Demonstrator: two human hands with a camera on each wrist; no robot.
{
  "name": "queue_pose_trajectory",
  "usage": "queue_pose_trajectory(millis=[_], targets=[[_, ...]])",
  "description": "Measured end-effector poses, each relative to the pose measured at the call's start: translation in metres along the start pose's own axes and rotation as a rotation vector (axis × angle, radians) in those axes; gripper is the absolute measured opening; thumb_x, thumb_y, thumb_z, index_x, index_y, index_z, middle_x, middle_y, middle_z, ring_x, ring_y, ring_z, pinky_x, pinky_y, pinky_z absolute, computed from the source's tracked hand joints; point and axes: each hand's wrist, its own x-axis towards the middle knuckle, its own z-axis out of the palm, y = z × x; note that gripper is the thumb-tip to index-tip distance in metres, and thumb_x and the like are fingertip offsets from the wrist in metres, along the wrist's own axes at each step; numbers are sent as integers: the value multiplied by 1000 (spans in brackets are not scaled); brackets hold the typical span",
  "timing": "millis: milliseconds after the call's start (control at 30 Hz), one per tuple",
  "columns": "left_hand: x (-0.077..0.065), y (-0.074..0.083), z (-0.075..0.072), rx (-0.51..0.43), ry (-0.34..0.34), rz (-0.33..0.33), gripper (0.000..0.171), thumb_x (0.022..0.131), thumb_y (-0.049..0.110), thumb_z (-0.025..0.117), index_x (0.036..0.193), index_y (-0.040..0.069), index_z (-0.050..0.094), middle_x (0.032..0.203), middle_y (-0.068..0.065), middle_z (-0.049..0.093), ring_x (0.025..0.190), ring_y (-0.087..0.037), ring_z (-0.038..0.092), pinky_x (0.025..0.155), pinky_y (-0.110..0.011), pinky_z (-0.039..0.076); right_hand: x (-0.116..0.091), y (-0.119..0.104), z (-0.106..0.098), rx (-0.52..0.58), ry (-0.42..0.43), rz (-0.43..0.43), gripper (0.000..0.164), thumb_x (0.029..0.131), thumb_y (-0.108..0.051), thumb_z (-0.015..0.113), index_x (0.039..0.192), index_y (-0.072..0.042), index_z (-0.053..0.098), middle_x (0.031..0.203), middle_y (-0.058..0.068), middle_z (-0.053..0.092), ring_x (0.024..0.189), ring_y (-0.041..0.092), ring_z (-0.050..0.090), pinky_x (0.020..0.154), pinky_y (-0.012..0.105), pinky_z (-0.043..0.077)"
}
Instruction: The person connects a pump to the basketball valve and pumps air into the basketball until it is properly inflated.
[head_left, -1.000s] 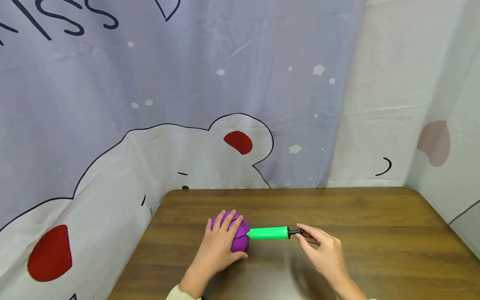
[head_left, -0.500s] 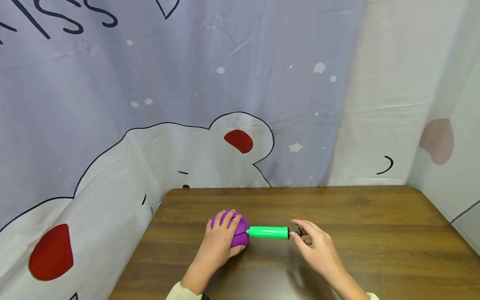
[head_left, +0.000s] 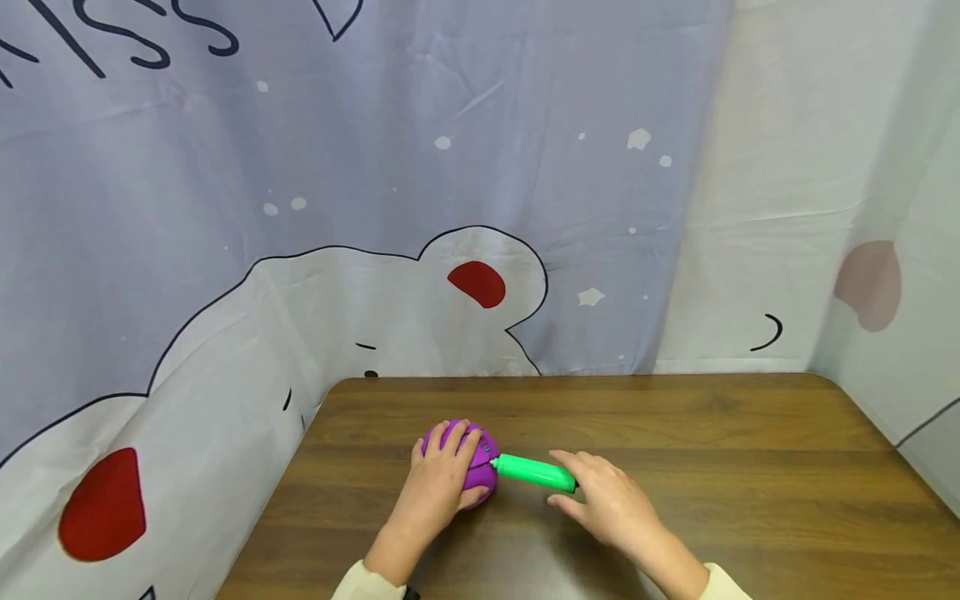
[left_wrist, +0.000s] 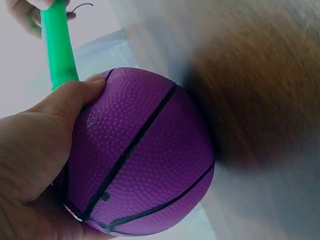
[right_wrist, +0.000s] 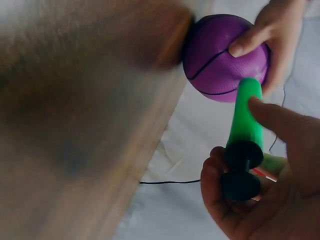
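Note:
A small purple basketball [head_left: 483, 480] with black seams sits on the wooden table, gripped by my left hand [head_left: 427, 496]. The fingers spread over its top and far side, and the thumb lies along the near side. A green hand pump [head_left: 534, 472] meets the ball's right side at its tip, its rear end angled slightly toward me. My right hand [head_left: 615, 504] is round the pump's rear. In the right wrist view the thumb lies over the green barrel [right_wrist: 246, 117], and the other fingers curl beside the black end cap and black handle [right_wrist: 241, 186].
The brown wooden table [head_left: 712, 433] has rounded far corners. Behind it hangs a printed curtain [head_left: 360, 167] with a cartoon outline and red patches, and pale cloth [head_left: 900, 208] closes off the right side.
My right hand has moved left from the black plunger handle to the pump's barrel end. The plunger shortened, and the pump's rear end has swung toward me. The left hand stays on the ball.

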Motion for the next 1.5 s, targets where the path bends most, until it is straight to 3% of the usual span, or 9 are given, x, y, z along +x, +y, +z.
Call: queue_pose_trajectory(millis=[133,233,367,500,700,1000,1500], targets=[[0,1,2,5,0,1,80,76,54,83,139,14,54,142,-14,55,128,-41,50,90,-68,52,8,-4,6,-212,146,-205,52,70,-29,91,115,-16,69,89,0,66,81,21,64,68,37,56],[0,2,3,-7,-2,-9,82,74,53,86,140,14,53,143,-14,53,129,-41,49,90,-69,51,17,-8,11,-332,220,-297,44,66,-20,92,103,-16,67,78,-1,58,71,19,58,64,35,54],[-2,3,5,-42,4,-21,88,70,52,89,141,16,53,146,-13,50,132,-41,47,91,-70,50,27,-13,17,-428,208,-345,41,69,-6,85,105,-14,67,82,2,61,75,23,61,73,38,58],[-2,3,6,-65,32,-26,93,66,54,91,141,16,53,147,-13,50,135,-43,45,92,-73,47,33,-16,22,-480,155,-388,59,70,0,83,125,-16,67,101,5,69,89,27,65,84,40,58],[0,2,7,-58,58,-45,93,63,56,91,140,17,55,144,-11,53,135,-42,46,95,-75,45,35,-13,22,-489,161,-445,74,69,1,85,136,-21,63,120,8,70,101,28,67,93,41,57],[2,3,6,-38,47,-15,87,67,53,90,139,17,55,141,-11,55,133,-39,46,94,-75,46,27,-2,12,-452,190,-475,74,65,5,84,132,-21,66,111,4,71,97,28,67,90,41,57],[4,5,10,-11,27,-22,85,68,56,89,138,18,57,140,-10,55,132,-38,47,94,-73,46,20,6,7,-442,233,-469,73,60,6,83,128,-19,69,108,6,73,91,30,69,87,41,59]])
